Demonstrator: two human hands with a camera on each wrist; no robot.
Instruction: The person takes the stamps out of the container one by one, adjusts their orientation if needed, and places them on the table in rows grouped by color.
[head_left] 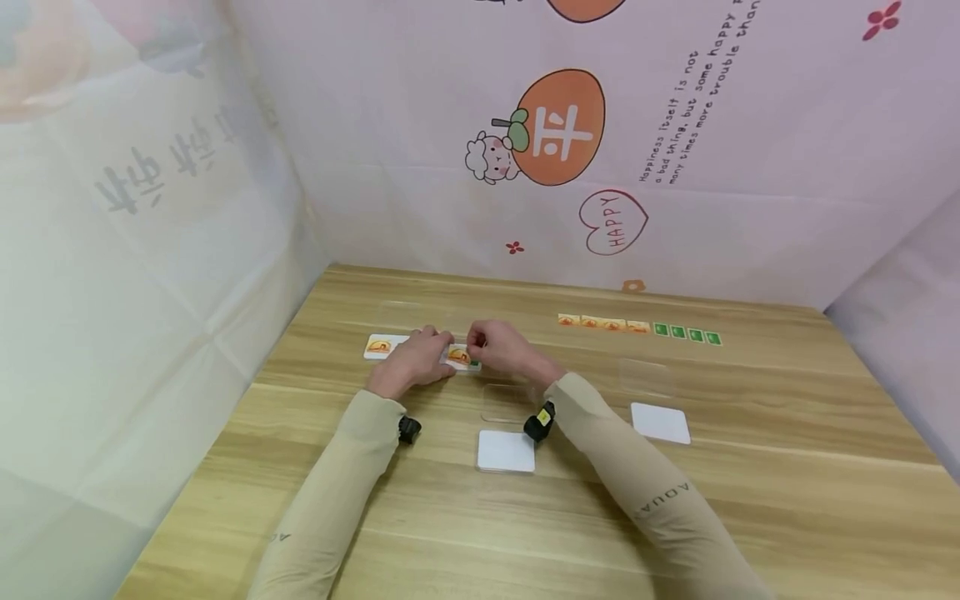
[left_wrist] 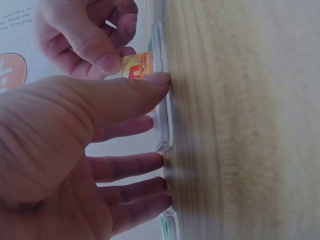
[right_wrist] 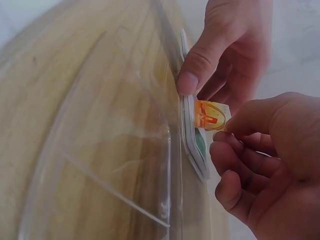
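Only the wrist views clearly show us the right hand (right_wrist: 285, 172) pinching a thin orange-yellow rectangle (right_wrist: 212, 116) — the left hand (left_wrist: 62, 137), straight-fingered, presses a rounded white card (left_wrist: 164, 117).

Curtained-off tabletop nook, home or studio can't tell: wood-grain table (head_left: 420, 533), pale fabric sheets (head_left: 405, 108) at back and sides, cartoon sheep (head_left: 491, 158), HAPPY heart (head_left: 613, 222) prints

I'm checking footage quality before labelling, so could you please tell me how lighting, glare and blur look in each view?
Head: bright, even light, transparent pieces barely visible against the wooden tabletop; left wrist: dimmer, bluish cast, tabletop soft and pale toward the right; right wrist: hazy, bright reflections along a transparent piece, fine print on the orange sticker unreadable.
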